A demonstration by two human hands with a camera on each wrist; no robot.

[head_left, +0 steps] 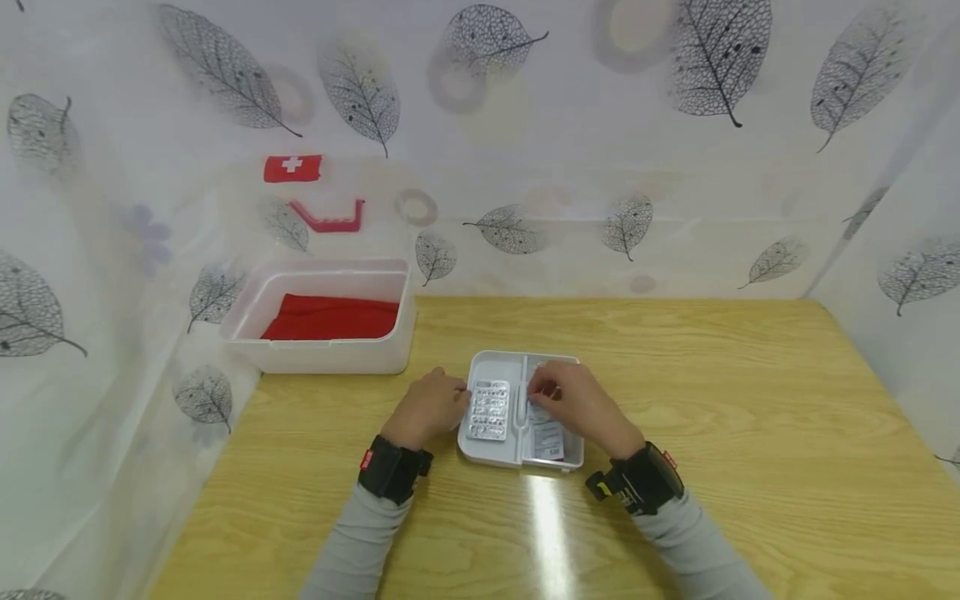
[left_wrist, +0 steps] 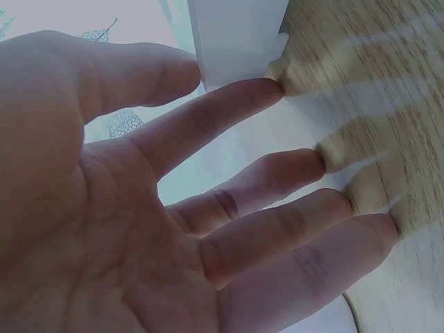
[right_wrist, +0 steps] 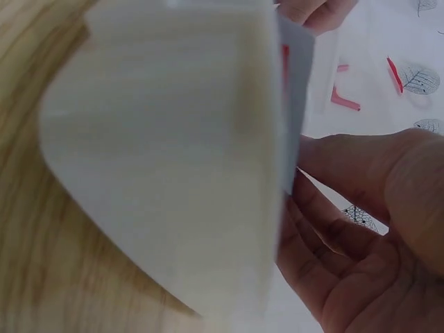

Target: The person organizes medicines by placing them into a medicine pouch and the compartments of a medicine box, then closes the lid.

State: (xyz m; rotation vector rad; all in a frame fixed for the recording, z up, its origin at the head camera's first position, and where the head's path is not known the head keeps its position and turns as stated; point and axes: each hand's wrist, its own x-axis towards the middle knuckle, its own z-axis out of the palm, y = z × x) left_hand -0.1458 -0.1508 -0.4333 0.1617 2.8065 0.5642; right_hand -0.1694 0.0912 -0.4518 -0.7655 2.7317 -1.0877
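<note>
A small white plastic case (head_left: 491, 454) with two sections lies on the table in the head view. A silver blister pack (head_left: 489, 410) lies in its left section, and printed packets (head_left: 547, 440) lie in the right one. My right hand (head_left: 581, 400) reaches into the right section. In the right wrist view its thumb and fingers pinch the edge of a pale packet (right_wrist: 298, 90) with some red on it; the case's side (right_wrist: 159, 152) hides much of this. At the case's left edge is my left hand (head_left: 431, 408), fingers fairly straight and fingertips on the table in the left wrist view.
A translucent white bin (head_left: 337, 357) with a folded red cloth (head_left: 333, 318) stands at the back left. Behind it, a red handle shape (head_left: 330, 223) and a red patch with a white cross (head_left: 292, 168) show against the leaf-patterned sheet. Wood-grain table (head_left: 750, 417) extends rightward.
</note>
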